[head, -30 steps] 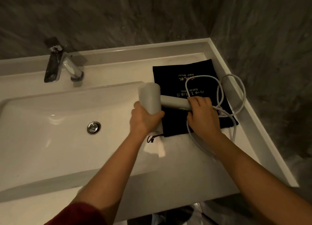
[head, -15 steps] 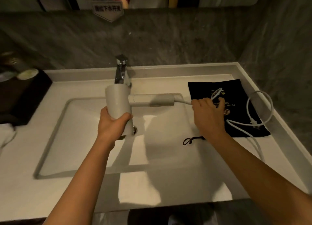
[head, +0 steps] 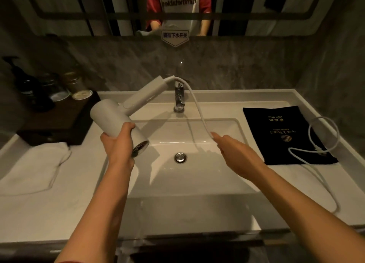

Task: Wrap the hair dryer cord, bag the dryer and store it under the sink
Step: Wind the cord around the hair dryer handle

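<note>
My left hand (head: 117, 144) grips the barrel of a white hair dryer (head: 122, 114) above the left side of the sink basin (head: 197, 176). The dryer's handle points up and right toward the faucet (head: 179, 97). Its white cord (head: 197, 108) drops from the handle's end to my right hand (head: 235, 154), which pinches it over the basin. The remaining cord (head: 316, 154) loops across a flat black drawstring bag (head: 276, 136) on the right counter and trails toward the counter's front edge.
A dark tray (head: 59, 122) with bottles and glasses stands at the back left. A folded white towel (head: 31, 168) lies in front of it. A mirror with a small sign (head: 174, 36) hangs above the grey stone backsplash. A grey wall bounds the counter's right end.
The dryer has been lifted off the bag and carried left over the basin, its handle swung upward. My right hand slid along the cord, away from the handle.
</note>
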